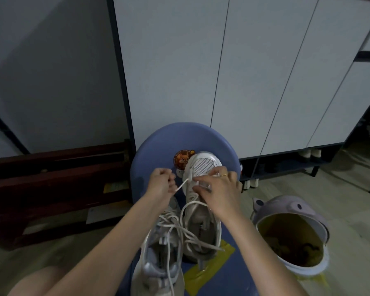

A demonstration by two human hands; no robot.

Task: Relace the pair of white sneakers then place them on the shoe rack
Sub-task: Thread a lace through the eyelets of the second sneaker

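On the blue chair [150, 150], two white shoes lie side by side with their toes pointing to 12 o'clock, and the right shoe [202, 201] sits right under both hands. The left hand [161, 181] is curled tight and pinches a lace [181, 186], pulling it out toward 9 o'clock. The right hand [217, 189] is closer and bends its fingers down on the eyelets near the toe, while the left shoe [158, 253] waits at 6 o'clock with loose laces.

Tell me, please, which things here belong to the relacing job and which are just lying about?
Job: right sneaker, left sneaker, lace, left hand, right hand.
Lying about: blue chair, bin, yellow tape, sticker.
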